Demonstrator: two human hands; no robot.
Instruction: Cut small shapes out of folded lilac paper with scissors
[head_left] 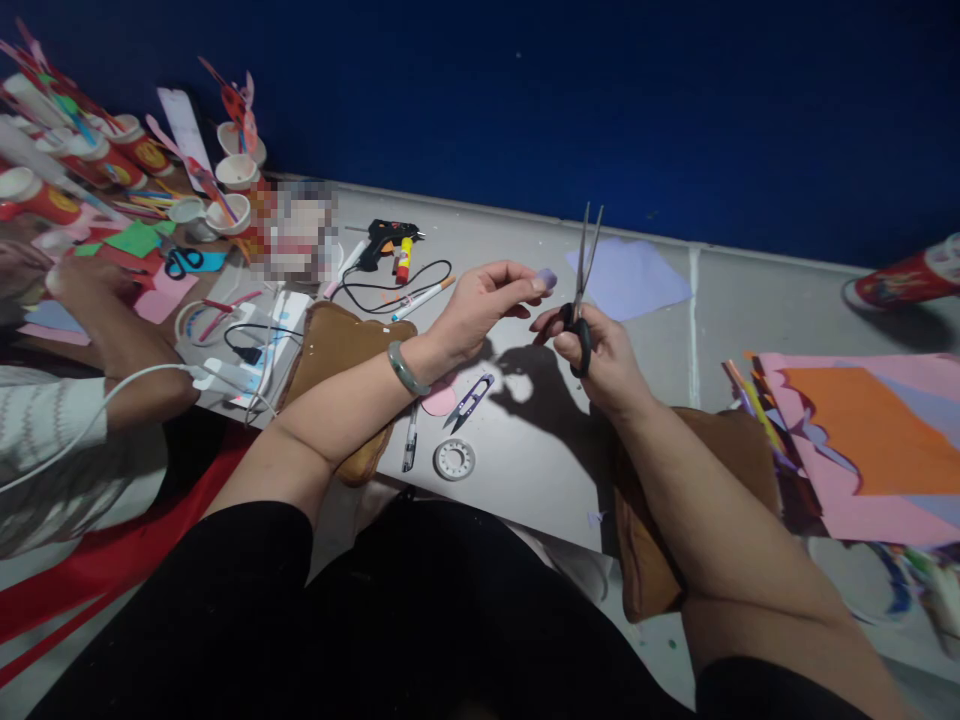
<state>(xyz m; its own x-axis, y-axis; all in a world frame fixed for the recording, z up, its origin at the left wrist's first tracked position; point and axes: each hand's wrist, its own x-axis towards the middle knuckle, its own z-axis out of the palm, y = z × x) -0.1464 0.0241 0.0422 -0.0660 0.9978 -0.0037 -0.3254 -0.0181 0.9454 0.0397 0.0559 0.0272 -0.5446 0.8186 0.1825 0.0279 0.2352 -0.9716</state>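
Note:
My left hand (487, 305) pinches a small purple paper piece (546, 280) between thumb and fingertips, above the table. To its right, my right hand (604, 360) grips black-handled scissors (583, 265); their blades point up and stand slightly apart, clear of the small piece. Behind the scissors a lilac paper sheet (637, 278) lies on the table. Under my left hand lie purple thread snips (469, 402), a pink paper circle (439, 396), a white tape roll (454, 459) and a capped pen (410, 440).
Brown cushions (349, 350) lie under my forearms. A glue gun (384, 240), glue stick (404, 262) and marker (424, 298) are at the back. Left are a power strip (281, 345), paper cups (229, 212) and a co-worker's arm (124, 335). Orange paper (870, 430) lies right.

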